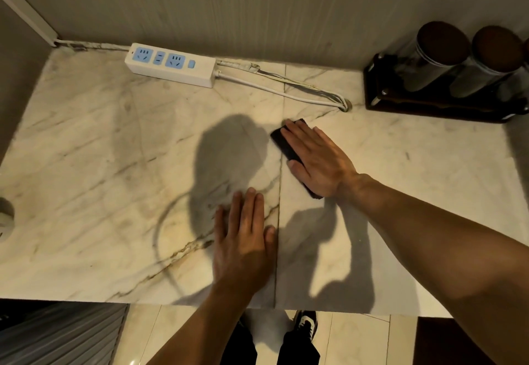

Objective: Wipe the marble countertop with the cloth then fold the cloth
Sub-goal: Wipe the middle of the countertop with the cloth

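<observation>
A dark cloth (283,142), folded into a narrow strip, lies on the marble countertop (100,141) right of centre. My right hand (317,158) presses flat on top of it with fingers stretched out, so only the cloth's left edge and near corner show. My left hand (243,238) rests palm down on bare marble nearer the front edge, fingers together, holding nothing. The two hands are apart.
A white power strip (171,64) with blue sockets lies at the back, its cables (286,89) running right into a hole (347,105). A dark tray (429,107) with jars stands at the back right. The countertop's front edge runs below my left hand, floor and shoes beneath.
</observation>
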`<state>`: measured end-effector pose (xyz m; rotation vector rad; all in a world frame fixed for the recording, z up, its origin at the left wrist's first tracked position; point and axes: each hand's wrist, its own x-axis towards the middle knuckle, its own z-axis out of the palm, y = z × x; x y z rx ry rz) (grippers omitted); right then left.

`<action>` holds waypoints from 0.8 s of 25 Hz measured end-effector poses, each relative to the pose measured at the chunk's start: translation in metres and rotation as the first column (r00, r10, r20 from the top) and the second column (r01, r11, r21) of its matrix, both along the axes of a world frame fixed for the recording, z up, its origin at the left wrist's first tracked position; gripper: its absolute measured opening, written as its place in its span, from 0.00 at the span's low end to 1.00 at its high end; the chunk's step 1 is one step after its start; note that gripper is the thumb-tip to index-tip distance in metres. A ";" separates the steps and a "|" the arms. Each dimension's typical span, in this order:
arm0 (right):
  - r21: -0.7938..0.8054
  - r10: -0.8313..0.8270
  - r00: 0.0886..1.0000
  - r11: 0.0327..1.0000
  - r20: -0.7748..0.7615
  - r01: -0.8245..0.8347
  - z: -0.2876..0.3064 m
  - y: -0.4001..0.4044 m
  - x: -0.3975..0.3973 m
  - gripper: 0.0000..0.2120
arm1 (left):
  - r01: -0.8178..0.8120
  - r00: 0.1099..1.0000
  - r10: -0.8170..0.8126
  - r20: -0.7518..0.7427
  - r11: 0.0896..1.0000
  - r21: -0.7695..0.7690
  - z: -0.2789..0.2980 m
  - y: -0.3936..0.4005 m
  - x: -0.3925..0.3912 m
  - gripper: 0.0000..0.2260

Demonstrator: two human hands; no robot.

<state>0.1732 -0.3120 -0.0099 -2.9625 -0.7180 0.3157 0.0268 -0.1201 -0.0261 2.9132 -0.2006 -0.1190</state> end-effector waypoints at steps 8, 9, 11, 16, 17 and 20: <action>0.106 -0.376 0.927 0.922 0.021 0.372 -0.005 0.014 0.021 0.30 | -0.017 0.999 0.018 -0.029 1.000 0.019 -0.001 -0.002 0.002 0.26; 0.133 -0.457 0.889 0.883 0.023 0.450 -0.005 0.018 0.019 0.30 | -0.019 0.999 0.019 -0.025 1.000 0.018 -0.001 -0.001 0.002 0.26; 0.179 -0.609 0.793 0.781 0.008 0.598 -0.006 0.027 0.015 0.30 | -0.020 1.000 0.021 -0.023 1.000 0.009 0.000 -0.001 0.002 0.26; 0.196 -0.822 0.569 0.553 -0.028 0.810 -0.008 0.040 0.003 0.30 | -0.012 1.000 0.012 -0.021 1.000 0.009 0.001 0.000 0.001 0.27; 0.202 -0.841 0.540 0.524 -0.030 0.828 -0.008 0.042 -0.001 0.30 | -0.009 1.000 0.009 -0.019 1.000 0.009 0.001 0.000 0.001 0.27; 0.216 -0.863 0.504 0.486 -0.034 0.847 -0.007 0.042 -0.013 0.31 | -0.013 0.999 0.013 -0.033 1.000 0.026 0.001 -0.001 0.003 0.26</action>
